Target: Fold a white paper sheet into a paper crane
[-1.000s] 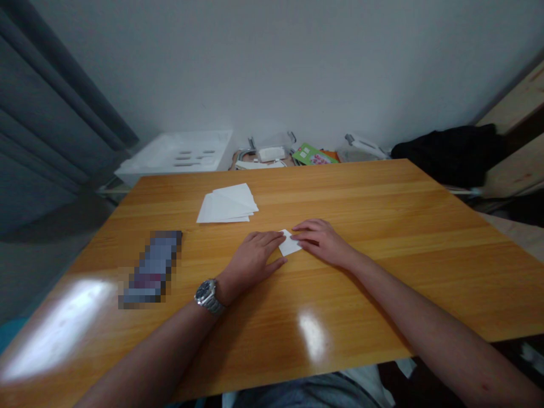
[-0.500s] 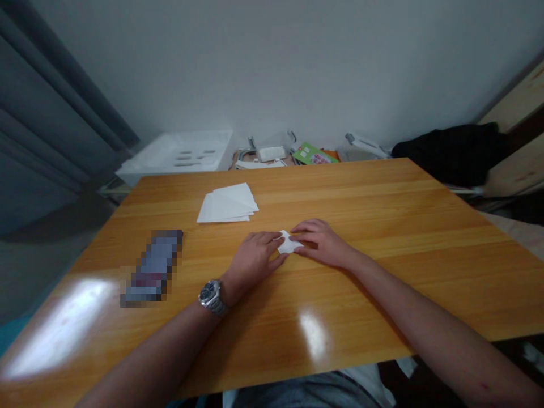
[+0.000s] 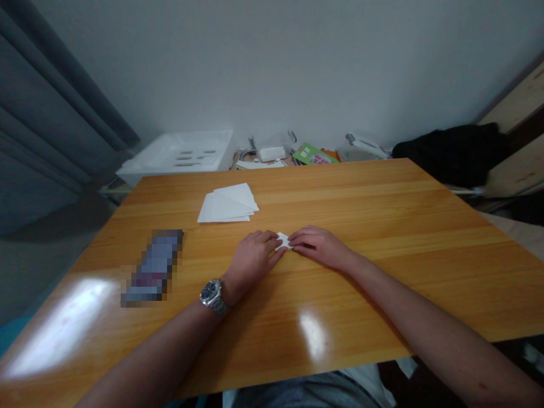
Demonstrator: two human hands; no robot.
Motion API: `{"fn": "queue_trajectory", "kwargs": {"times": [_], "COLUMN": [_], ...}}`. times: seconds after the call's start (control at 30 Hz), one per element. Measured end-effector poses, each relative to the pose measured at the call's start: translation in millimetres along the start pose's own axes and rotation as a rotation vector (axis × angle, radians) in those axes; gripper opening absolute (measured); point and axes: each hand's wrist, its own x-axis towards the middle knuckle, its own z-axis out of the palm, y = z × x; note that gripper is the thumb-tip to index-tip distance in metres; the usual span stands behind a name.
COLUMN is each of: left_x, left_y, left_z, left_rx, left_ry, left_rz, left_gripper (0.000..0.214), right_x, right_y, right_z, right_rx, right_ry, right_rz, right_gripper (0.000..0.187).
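Observation:
A small folded piece of white paper (image 3: pixel 284 241) lies on the wooden table between my two hands. My left hand (image 3: pixel 255 255), with a metal watch (image 3: pixel 212 296) on its wrist, grips the paper's left side with thumb and fingers. On the right side, my right hand (image 3: pixel 319 245) has its fingertips closed on the paper's edge. Both hands rest low at the tabletop, and the fingers cover part of the paper. Beyond my left hand sits a loose stack of white paper sheets (image 3: pixel 228 204).
A phone (image 3: pixel 155 263), blurred by pixels, lies at the left of the table (image 3: pixel 365 198). Behind the far edge stand a white plastic tray (image 3: pixel 182 150), a green booklet (image 3: pixel 314 154) and a black cloth (image 3: pixel 450 150). A grey curtain (image 3: pixel 46 113) hangs at left.
My right hand has shifted slightly left, its fingers drawing closer together over the paper. Less of the paper shows now. My left hand has stayed almost still.

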Motion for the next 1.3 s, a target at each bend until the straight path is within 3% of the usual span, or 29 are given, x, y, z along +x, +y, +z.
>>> {"fn": "queue_trajectory", "kwargs": {"times": [0.33,0.6,1.3], "left_x": [-2,-3,3], "left_y": [-6,-6,-4], "left_z": [6.2,6.4,11.7], "left_rx": [-0.142,-0.203,-0.247], "left_ry": [0.067,0.014,0.049], "left_rz": [0.051,0.05,-0.025], "left_gripper": [0.027,0.023,0.012], "right_x": [-1,0,1], "right_y": [-4,-3,-1], "right_z": [0,1,4], "right_rx": [0.026,0.017,-0.072], "right_ry": [0.017,0.021,0.002], "right_rz": [0.093,0.106,-0.001], "right_gripper": [0.013,0.015,0.017]}}
